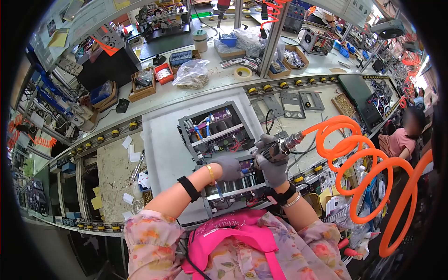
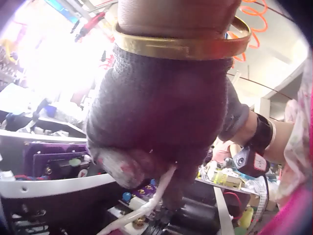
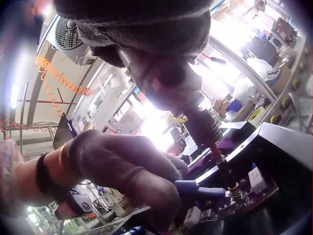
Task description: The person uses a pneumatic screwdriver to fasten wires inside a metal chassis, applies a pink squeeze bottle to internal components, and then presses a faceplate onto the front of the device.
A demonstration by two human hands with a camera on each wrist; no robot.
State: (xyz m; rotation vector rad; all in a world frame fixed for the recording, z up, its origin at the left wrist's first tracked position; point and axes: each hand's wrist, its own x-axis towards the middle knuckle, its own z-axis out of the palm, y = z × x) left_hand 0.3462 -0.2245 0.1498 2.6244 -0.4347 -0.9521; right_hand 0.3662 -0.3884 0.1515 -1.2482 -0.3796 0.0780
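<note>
In the head view, my gloved right hand (image 1: 270, 170) grips an air screwdriver (image 1: 278, 150) joined to an orange coiled hose (image 1: 345, 122). Its bit (image 3: 222, 169) points down at a brass terminal post (image 3: 235, 191) in the right wrist view. My gloved left hand (image 1: 231, 169) reaches into the nearer open electronics chassis (image 1: 237, 190). Its fingers pinch a blue-sleeved cable lug (image 3: 199, 189) beside that post. A pale cable (image 2: 142, 213) runs down from the left fingers in the left wrist view.
A second open chassis (image 1: 215, 130) with purple boards stands just beyond, on the same white board (image 1: 163, 140). Roller rails (image 1: 284, 85) edge the work line. Grey panels (image 1: 292, 105) lie at right. A shelf behind holds a plastic bag (image 1: 192, 74), small bins and tape (image 1: 243, 73).
</note>
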